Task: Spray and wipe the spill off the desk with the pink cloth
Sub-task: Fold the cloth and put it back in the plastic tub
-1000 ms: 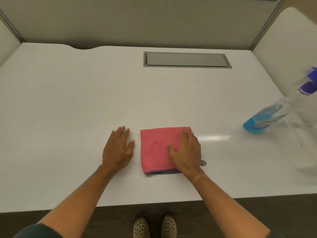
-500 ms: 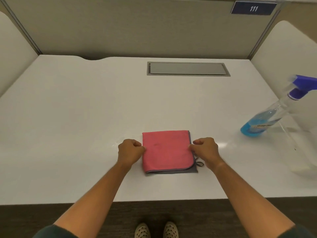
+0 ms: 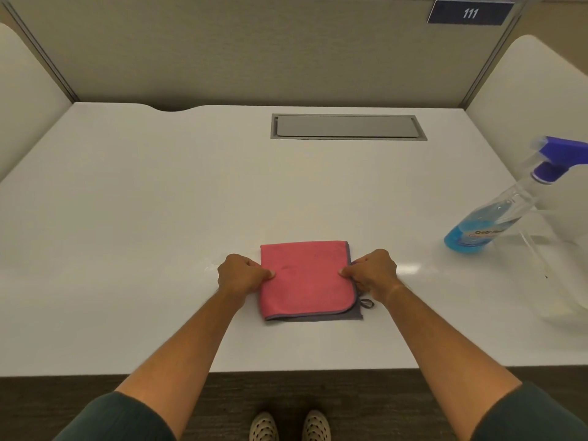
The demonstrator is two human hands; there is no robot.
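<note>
A folded pink cloth (image 3: 307, 280) with a grey edge lies flat on the white desk (image 3: 159, 202), near its front edge. My left hand (image 3: 243, 276) pinches the cloth's left side and my right hand (image 3: 370, 274) pinches its right side, thumbs on top. A clear spray bottle (image 3: 496, 218) with blue liquid and a purple trigger head stands at the far right, apart from both hands. No spill shows on the desk surface.
A grey cable hatch (image 3: 348, 126) is set into the desk at the back. Beige partition walls (image 3: 254, 49) close in the back and both sides. A clear acrylic stand (image 3: 560, 275) sits by the bottle. My feet show below the desk's front edge.
Both hands went from lying flat, the right on the cloth and the left beside it, to closed fingers pinching the cloth's two sides. The camera tilted up a little.
</note>
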